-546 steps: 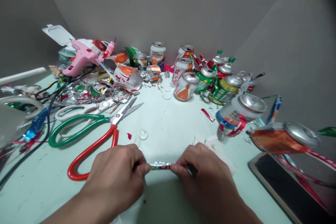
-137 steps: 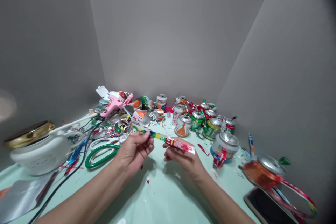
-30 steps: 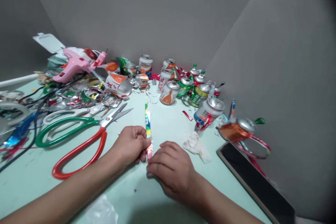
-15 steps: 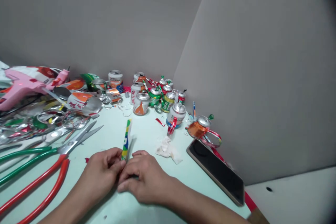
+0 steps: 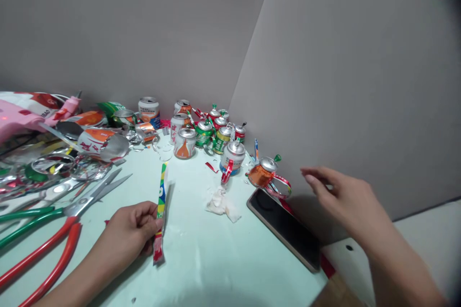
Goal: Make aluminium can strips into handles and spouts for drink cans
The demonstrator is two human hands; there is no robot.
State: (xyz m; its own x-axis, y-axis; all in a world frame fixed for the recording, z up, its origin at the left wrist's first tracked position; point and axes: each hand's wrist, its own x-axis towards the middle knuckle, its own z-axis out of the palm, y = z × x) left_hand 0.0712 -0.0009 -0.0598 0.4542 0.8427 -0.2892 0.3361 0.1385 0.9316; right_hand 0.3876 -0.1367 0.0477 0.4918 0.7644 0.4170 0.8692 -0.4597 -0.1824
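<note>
My left hand (image 5: pixel 135 230) pinches a narrow, colourful strip (image 5: pixel 161 196) that looks cut from a drink can. The strip is yellow, green and blue at its upper part and red at its lower end, upright in the view. Out to the right, my right hand (image 5: pixel 340 192) is raised past the table's edge, thumb and fingers apart, holding nothing visible. Nearest to it are a small orange can shaped like a teapot (image 5: pixel 262 172) and a red-and-white looped strip (image 5: pixel 283 186). A phone (image 5: pixel 284 228) lies on the table between the two hands.
Left of my left hand lie red-handled scissors (image 5: pixel 68 244) and green-handled scissors (image 5: pixel 32 223). Cut-can scraps (image 5: pixel 104 144) and a pink glue gun (image 5: pixel 21 120) sit behind them. Several small cans (image 5: pixel 185 143) stand at the back. Crumpled tissue (image 5: pixel 221 204) lies mid-table; a grey wall (image 5: pixel 324 81) bounds the right.
My right hand has left the strip and moved far right, past the phone. My left hand still holds the strip, whose red lower end now shows. The view has shifted slightly right.
</note>
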